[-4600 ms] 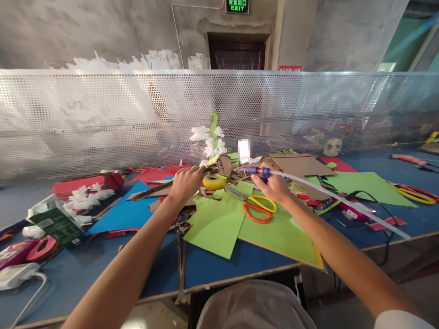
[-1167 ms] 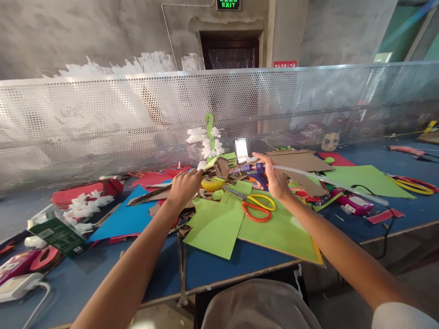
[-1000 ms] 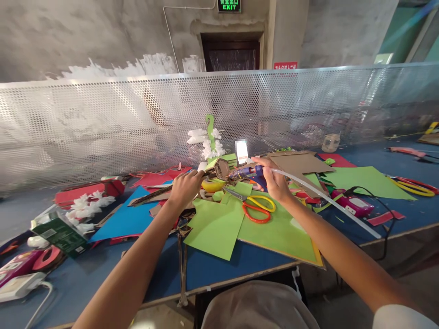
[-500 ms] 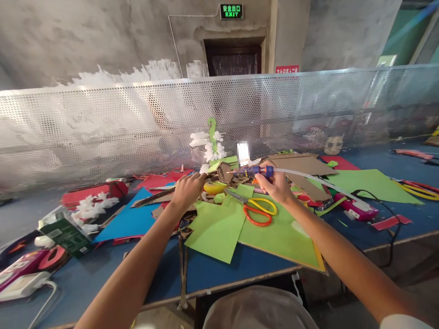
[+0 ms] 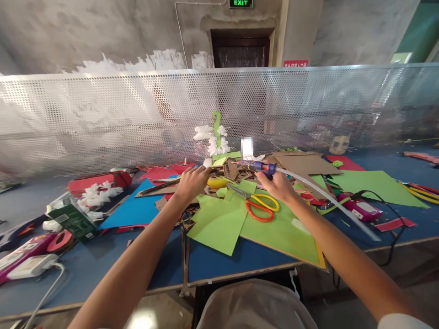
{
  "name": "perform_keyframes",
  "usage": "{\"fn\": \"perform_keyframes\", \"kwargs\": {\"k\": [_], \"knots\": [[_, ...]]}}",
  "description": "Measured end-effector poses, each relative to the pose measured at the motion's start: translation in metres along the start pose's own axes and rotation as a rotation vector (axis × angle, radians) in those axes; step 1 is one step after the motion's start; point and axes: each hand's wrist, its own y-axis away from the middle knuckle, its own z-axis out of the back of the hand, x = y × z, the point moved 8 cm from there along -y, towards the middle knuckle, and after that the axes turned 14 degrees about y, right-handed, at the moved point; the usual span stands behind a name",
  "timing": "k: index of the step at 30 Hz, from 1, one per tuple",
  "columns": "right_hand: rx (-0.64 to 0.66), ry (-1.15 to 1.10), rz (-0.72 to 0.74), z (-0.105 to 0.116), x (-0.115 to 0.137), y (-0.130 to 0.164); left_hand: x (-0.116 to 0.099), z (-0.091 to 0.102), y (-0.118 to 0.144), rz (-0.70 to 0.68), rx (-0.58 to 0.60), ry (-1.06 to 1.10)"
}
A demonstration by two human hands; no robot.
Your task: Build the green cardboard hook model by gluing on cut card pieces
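My right hand (image 5: 279, 185) is closed around a blue hot glue gun (image 5: 265, 168). A long translucent glue stick (image 5: 325, 194) trails from its rear end. The nozzle points left, close to a small brown cardboard piece (image 5: 231, 169) with printing on it; whether they touch is too small to tell. My left hand (image 5: 192, 182), fingers closed, grips the cardboard piece at its left side, where the fingers partly hide it. Below and between the hands lie scissors (image 5: 263, 208) with orange and yellow handles on green paper (image 5: 219, 224). A yellow roll-like object (image 5: 217, 183) is beside my left fingers.
A perforated metal screen (image 5: 137, 119) stands behind the blue table (image 5: 240, 269). A green and white paper figure (image 5: 217, 135) stands near it. Left are blue paper (image 5: 132, 208), a green box (image 5: 72, 217) and a power strip (image 5: 30, 260). Brown cardboard (image 5: 305, 162) lies right.
The view has tilted down slightly and shifted left. The glue stick's rear end now shows over my right forearm, swung downward. Both hands keep their holds.
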Motion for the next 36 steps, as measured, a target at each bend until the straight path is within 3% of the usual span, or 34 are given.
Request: {"fn": "perform_keyframes", "kwargs": {"k": [14, 19, 24, 29, 36], "knots": [[-0.149, 0.239, 0.010, 0.010, 0.008, -0.003, -0.007, -0.001, 0.000, -0.031, 0.026, -0.032], [-0.049, 0.223, 0.041, 0.000, 0.014, -0.004, -0.003, -0.002, 0.001, -0.017, 0.023, -0.022], [-0.102, 0.230, 0.009, 0.005, 0.011, -0.004, -0.001, -0.002, 0.000, 0.003, 0.031, -0.027], [0.004, 0.209, 0.028, -0.003, 0.013, -0.003, 0.001, -0.001, 0.001, 0.012, 0.026, -0.001], [-0.084, 0.114, 0.021, 0.011, 0.009, -0.003, 0.007, -0.003, 0.002, 0.029, -0.002, 0.043]]}}
